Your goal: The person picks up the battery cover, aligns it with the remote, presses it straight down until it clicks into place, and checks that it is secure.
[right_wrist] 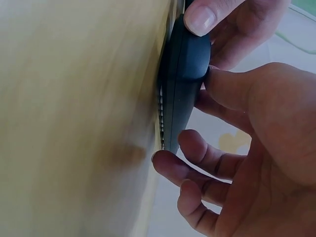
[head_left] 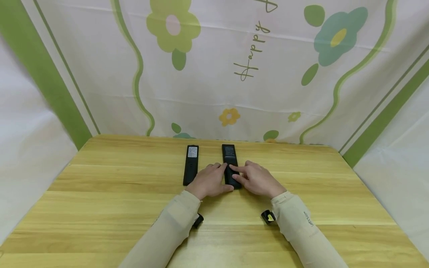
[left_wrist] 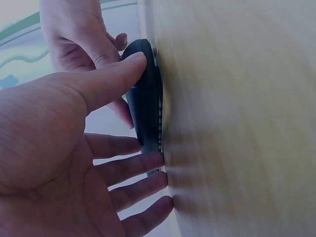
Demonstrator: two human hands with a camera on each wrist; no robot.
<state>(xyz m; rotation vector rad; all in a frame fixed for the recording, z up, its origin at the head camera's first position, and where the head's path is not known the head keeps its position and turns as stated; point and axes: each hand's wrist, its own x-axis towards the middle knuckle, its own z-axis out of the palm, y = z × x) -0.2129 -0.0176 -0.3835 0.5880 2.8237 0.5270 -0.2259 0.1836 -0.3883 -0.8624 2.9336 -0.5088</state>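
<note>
A black remote control (head_left: 229,150) lies face down on the table, its back upward and its far end pointing away from me. My left hand (head_left: 211,180) holds it, thumb on the rounded near end and fingers along its left side. From the right, my right hand (head_left: 256,178) presses thumb and index finger on the remote's back; its other fingers are loosely bent in the right wrist view. To the left of my left hand lies a second black remote control (head_left: 191,169), back up, with a white label at its far end.
Both remotes lie on a wood-grain table (head_left: 117,208) near its far edge. A white curtain (head_left: 207,85) with flower prints and green bands hangs behind it. Small black devices sit at the cuffs, one by the left sleeve (head_left: 167,227) and one by the right sleeve (head_left: 298,216).
</note>
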